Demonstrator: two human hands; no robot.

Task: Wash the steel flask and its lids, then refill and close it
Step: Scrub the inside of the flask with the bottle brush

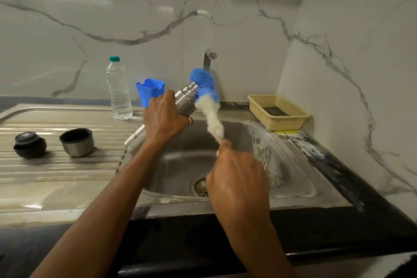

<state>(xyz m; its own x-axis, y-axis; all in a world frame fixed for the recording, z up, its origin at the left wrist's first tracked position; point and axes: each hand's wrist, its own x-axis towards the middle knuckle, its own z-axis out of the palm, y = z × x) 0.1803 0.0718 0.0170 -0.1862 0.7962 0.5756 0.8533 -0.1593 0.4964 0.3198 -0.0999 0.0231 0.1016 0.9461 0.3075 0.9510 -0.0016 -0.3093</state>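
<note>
My left hand (165,118) grips the steel flask (185,99) around its middle and holds it tilted over the sink basin (180,165), open mouth pointing up and right. My right hand (234,178) holds the handle of a bottle brush (206,95) with blue and white bristles. The brush head lies against the outside of the flask's neck and mouth. On the draining board (56,176) at the left stand the steel cup lid (77,142), open side up, and the dark inner stopper (29,144).
A clear plastic water bottle (119,90) with a green cap and a blue plastic holder (150,91) stand behind the sink. The tap (208,57) rises at the back. A beige basket (278,110) sits at the right. Marble walls close in behind and right.
</note>
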